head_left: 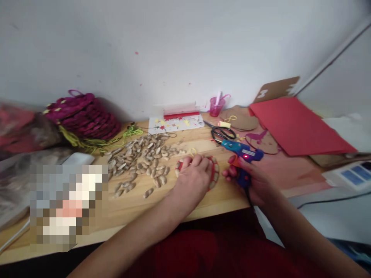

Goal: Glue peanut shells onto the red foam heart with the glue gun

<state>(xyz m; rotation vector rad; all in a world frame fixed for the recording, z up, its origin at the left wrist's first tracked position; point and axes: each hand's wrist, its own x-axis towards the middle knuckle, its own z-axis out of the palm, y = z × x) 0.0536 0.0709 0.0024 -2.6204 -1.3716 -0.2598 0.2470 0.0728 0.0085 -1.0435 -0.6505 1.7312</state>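
My left hand (193, 174) lies with curled fingers on a red round piece (215, 173) rimmed with peanut shells, pressing on it near the table's front edge. My right hand (251, 180) is closed around a blue hot glue gun (242, 151), whose red light is on; its nozzle points left toward the scissors. The two hands sit close together, the glue gun just right of the round piece.
A heap of peanut shells (145, 154) spreads left of my hands on the wooden table (130, 204). Black scissors (222, 133), a pink cup (216, 106), red paper sheets (295, 125), cardboard cutouts (262, 141) and a purple woven bundle (84, 116) lie behind.
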